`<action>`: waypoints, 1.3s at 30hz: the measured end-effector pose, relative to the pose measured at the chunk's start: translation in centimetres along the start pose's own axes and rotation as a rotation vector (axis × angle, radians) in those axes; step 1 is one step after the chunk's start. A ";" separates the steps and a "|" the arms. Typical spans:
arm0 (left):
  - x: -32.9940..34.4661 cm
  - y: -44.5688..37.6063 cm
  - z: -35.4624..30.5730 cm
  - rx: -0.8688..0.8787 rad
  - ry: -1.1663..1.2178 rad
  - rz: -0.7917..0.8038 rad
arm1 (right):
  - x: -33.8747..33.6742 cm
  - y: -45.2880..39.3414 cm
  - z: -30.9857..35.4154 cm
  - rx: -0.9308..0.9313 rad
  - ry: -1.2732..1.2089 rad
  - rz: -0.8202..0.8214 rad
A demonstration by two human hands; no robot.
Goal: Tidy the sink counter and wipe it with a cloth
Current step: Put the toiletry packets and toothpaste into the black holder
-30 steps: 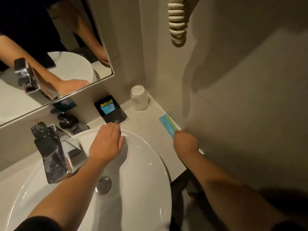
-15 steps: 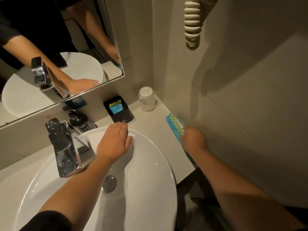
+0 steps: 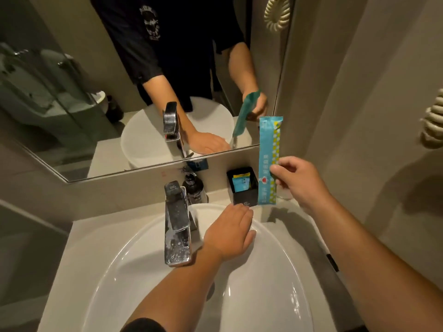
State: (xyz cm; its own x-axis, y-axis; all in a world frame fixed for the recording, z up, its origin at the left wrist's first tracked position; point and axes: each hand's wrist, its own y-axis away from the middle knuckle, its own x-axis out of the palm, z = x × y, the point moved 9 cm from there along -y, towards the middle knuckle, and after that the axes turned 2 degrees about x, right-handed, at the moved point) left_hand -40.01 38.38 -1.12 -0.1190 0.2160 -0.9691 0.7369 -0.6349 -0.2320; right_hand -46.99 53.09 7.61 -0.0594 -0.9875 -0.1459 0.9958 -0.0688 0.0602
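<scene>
My right hand [image 3: 297,180] pinches a long blue packet [image 3: 269,161] with a yellow-dotted stripe, holding it upright in the air above the counter's back right corner. Just left of the packet stands a small black box [image 3: 244,196] with blue and yellow sachets inside. My left hand [image 3: 230,232] lies flat, palm down, on the far rim of the white basin [image 3: 134,257]. The pale counter [image 3: 285,214] runs around the basin. No cloth is in view.
A chrome tap [image 3: 176,221] rises at the basin's back, with a dark pump bottle [image 3: 193,185] behind it. A mirror [image 3: 96,92] covers the back wall. A coiled cream cord [image 3: 278,14] hangs by the right wall. A glass is mostly hidden behind my right hand.
My right hand has lifted the blue packet off the counter by the right wall and raised it upright over the back corner. My left hand stays on the basin rim. The view tilted up.
</scene>
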 end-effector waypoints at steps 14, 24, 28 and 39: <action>1.0 -0.2 0.3 0.011 0.044 -0.013 | 6.3 -5.7 -5.4 0.034 0.151 0.103; 0.4 -0.1 0.1 0.002 0.014 -0.020 | 5.4 -6.4 -7.5 0.062 0.358 0.028; 0.6 -0.2 0.3 -0.008 0.010 0.004 | 4.6 -6.3 -8.2 0.096 0.391 -0.011; 1.0 -0.2 0.5 -0.022 0.030 0.027 | -6.5 3.3 -7.8 0.154 0.693 -0.330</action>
State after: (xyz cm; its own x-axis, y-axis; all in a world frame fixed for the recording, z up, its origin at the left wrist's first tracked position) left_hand -40.60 38.35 -2.09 -0.0786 0.2212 -0.9721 0.7544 -0.6242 -0.2030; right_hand -42.76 60.36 1.03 -0.2437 -0.6023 -0.7601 0.9103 -0.4125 0.0350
